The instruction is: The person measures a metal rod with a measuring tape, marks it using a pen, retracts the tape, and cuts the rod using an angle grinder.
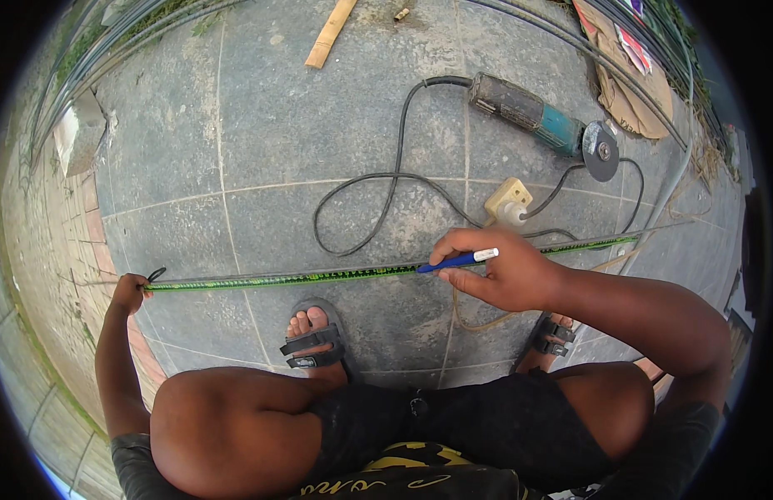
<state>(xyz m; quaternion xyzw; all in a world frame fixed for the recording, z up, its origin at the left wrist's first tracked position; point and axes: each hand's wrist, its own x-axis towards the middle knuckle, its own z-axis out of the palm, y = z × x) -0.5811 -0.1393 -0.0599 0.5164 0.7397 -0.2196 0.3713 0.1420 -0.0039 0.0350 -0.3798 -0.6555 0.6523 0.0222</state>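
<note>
Green-and-black tape measure (pixel 336 275), white-ended blue marker (pixel 455 262), teal-and-grey grinder (pixel 532 115)

A grey tiled floor (pixel 345 125) is spreading across the middle of the scene, its surface showing pale scuffs and blotchy stains. Light grout lines (pixel 221 158) are crossing it in a wide grid. Along the left side, reddish bricks (pixel 97 227) are bordering the tiles, and tan paving (pixel 45 242) is running beyond them. Green grass (pixel 82 46) is growing at the upper left, larger slabs (pixel 53 400) are lying at the lower left, and soft daylight is falling over the tiles
</note>
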